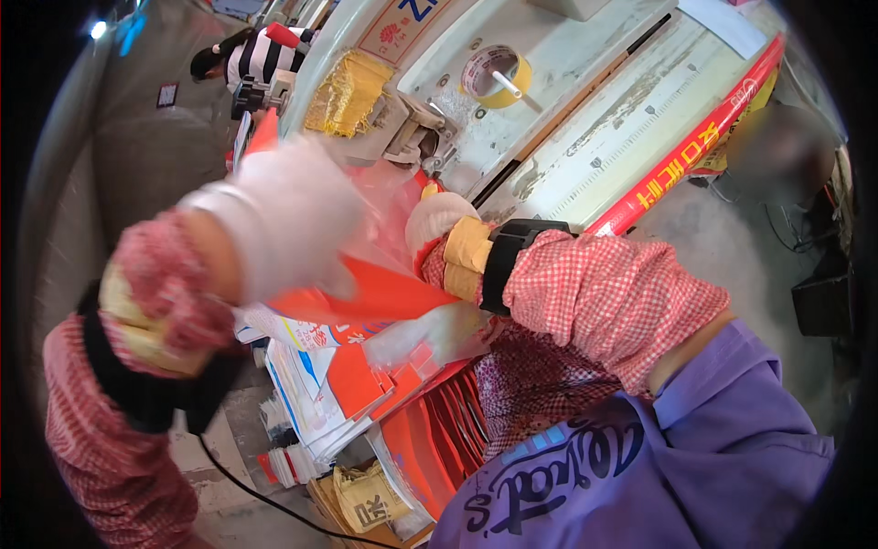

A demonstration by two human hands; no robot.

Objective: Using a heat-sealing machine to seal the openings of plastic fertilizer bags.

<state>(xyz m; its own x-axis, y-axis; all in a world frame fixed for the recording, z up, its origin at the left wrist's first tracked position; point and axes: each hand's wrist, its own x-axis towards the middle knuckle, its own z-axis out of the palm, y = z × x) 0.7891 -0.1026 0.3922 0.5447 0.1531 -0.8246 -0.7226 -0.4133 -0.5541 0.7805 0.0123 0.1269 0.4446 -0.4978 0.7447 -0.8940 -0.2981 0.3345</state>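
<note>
My left hand (297, 215), in a white glove, is smeared by motion above an orange-red plastic bag (389, 291). Its fingers cannot be made out. My right hand (444, 218), gloved in white, looks closed beside pinkish clear film (380, 197) next to the machine's metal clamp part (425, 137). What its fingers hold is hidden. The orange-red plastic spans the space between my two wrists. Below lies a stack of printed bags (338, 366) in white and orange, with folded clear film (434, 334) on top.
On the pale machine table (576, 174) sits a yellow tape roll (498, 78) with a white stick in it. A yellow woven scrap (343, 96) hangs on the machine. A red printed strip (686, 151) lines the table edge. Another person (261, 59) bends at the far left. A black cable (265, 499) runs below.
</note>
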